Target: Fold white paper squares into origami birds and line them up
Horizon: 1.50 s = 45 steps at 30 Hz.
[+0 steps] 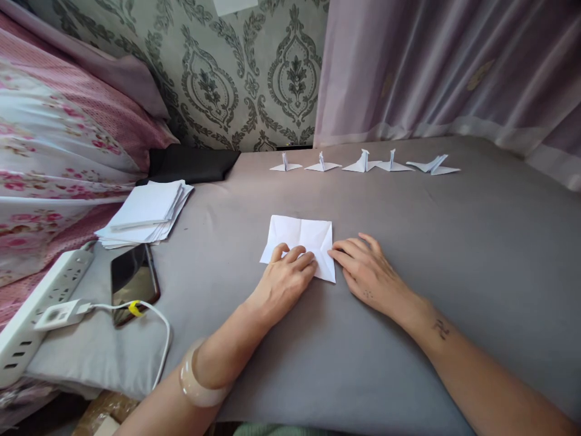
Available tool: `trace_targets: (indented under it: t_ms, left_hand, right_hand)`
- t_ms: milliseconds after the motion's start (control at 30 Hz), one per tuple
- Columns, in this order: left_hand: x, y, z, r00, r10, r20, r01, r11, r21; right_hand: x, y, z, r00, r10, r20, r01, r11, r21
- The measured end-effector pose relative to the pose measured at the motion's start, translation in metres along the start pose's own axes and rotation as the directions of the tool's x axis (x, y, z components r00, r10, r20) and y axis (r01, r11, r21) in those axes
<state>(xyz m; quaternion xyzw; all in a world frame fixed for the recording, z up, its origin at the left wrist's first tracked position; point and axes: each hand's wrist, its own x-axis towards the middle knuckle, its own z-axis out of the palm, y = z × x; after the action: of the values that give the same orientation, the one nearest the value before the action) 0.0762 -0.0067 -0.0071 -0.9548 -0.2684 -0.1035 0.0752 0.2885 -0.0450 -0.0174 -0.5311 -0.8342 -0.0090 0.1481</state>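
A creased white square of paper (301,236) lies flat on the grey cloth-covered surface (454,254). My left hand (285,280) rests on the paper's near left part, fingers curled and pressing down on it. Beside it, my right hand (367,269) lies flat on the cloth with fingers stretched out, its fingertips touching the paper's right edge. Neither hand lifts the sheet.
Several folded white paper figures (363,162) stand in a row at the far edge near the curtain. A stack of white sheets (145,212) lies at the left, with a phone (134,280), a charger cable (154,315) and a power strip (40,303). Pink floral bedding (54,139) is at the left.
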Motion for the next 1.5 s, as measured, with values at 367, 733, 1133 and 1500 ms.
trace_targets:
  t_ms: [367,733,1133,1500]
  left_hand:
    - [0.003,0.013,-0.002,0.997,-0.006,0.077,0.006,1.000,0.005]
    - [0.000,0.013,0.001,0.997,-0.021,0.077,0.022,1.000,-0.013]
    - [0.004,0.012,-0.003,0.988,-0.076,0.137,0.078,0.997,-0.009]
    - [0.001,0.006,-0.004,0.991,0.066,0.118,-0.054,0.993,-0.102]
  right_hand:
    - [-0.001,-0.006,0.000,0.999,-0.027,-0.036,0.029,0.999,0.032]
    - [-0.001,-0.005,0.003,0.999,-0.027,-0.024,0.029,0.998,0.050]
    - [-0.004,-0.003,-0.005,1.000,-0.006,-0.005,0.007,0.995,0.103]
    - [-0.016,-0.010,-0.029,0.993,-0.082,0.089,0.071,0.990,0.121]
